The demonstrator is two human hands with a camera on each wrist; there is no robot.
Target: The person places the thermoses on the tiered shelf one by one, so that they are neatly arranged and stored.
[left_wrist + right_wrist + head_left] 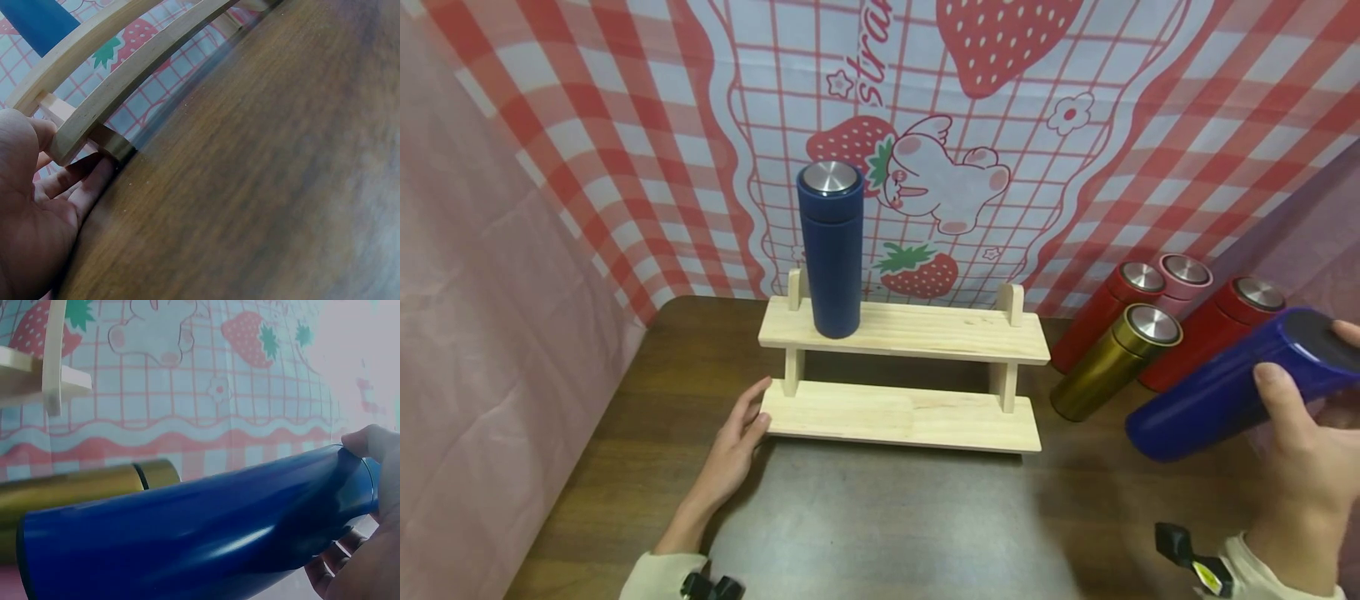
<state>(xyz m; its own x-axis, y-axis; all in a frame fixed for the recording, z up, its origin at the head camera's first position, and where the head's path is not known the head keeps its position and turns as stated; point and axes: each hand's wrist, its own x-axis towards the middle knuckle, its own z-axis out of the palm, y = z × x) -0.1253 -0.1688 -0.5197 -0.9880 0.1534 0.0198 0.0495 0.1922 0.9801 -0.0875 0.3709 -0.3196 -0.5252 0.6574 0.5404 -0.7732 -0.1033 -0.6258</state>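
My left hand [735,442] grips the left end of the lower board of a two-tier wooden rack [917,419]. In the left wrist view the thumb lies along the board's end and the other fingers reach underneath. At the right, my right hand [1311,454] holds a glossy blue thermos bottle [1213,400] near its dark-topped lid end. The bottle is tilted, its base pointing left and down, and it overlaps a gold thermos bottle [81,490] in the right wrist view. A matte navy thermos bottle [832,267] stands upright on the left of the upper board.
Right of the rack, on the brown wooden table [880,533], stand the gold bottle, two red thermos bottles [1093,312] and a pink one [1183,279]. A strawberry-print cloth [917,75] hangs behind the rack, and pink cloth [512,333] hangs at the left side.
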